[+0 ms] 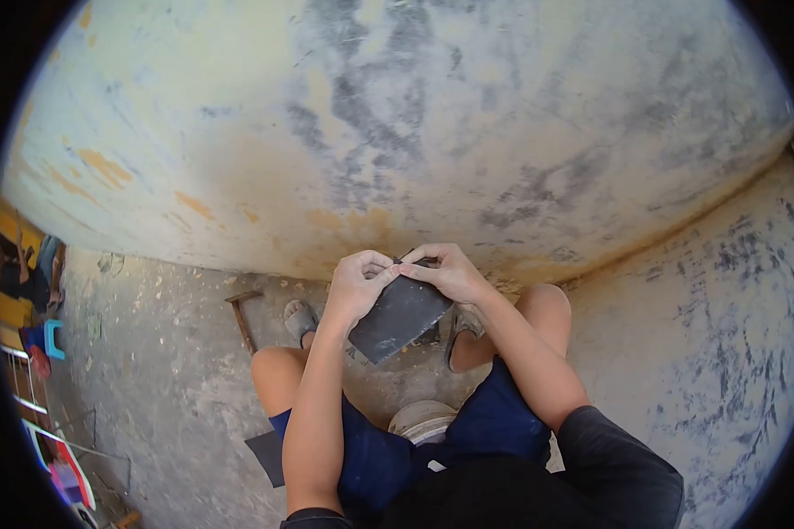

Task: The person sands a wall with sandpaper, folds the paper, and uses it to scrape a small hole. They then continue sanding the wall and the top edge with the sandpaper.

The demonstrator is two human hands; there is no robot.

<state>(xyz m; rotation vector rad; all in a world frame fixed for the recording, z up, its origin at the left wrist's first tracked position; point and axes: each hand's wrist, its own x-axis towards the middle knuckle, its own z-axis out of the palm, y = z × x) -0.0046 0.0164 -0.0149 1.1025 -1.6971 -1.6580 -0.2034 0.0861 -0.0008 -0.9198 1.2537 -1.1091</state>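
My left hand [359,284] and my right hand [451,273] are close together in the middle of the head view, above my feet. Between them hangs a dark grey sheet of sandpaper [401,319]. The fingers of both hands pinch its upper edge, thumbs nearly meeting. The sheet's lower corner points down toward my lap. Just beyond my hands stands a pale wall [238,176] with dark smudges and orange-brown patches. Another dark sheet [266,458] lies on the floor left of my thigh.
A hammer [244,322] lies on the concrete floor [168,379] beside my left foot. Between my thighs is a whitish bucket [422,420]. At far left are a blue plastic stool [55,339], metal frames and another person [37,278]. A second wall [706,353] curves along my right.
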